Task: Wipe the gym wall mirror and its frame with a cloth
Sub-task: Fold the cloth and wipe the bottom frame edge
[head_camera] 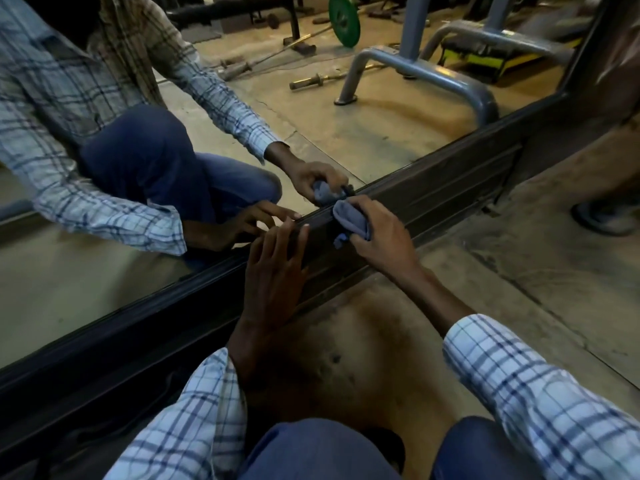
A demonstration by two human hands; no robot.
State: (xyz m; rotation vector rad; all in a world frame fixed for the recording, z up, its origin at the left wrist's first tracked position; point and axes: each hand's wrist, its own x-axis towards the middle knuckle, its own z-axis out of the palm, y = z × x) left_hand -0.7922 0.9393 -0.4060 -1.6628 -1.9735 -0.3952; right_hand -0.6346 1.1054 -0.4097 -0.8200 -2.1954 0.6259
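Frame step: right hand grips cloth on bottom frame, mid-picture; left hand flat, open. Next: wipe along rail.

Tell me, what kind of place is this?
Most likely a gym. The wall mirror reflects a green weight plate, a loose barbell bar and a grey machine frame.
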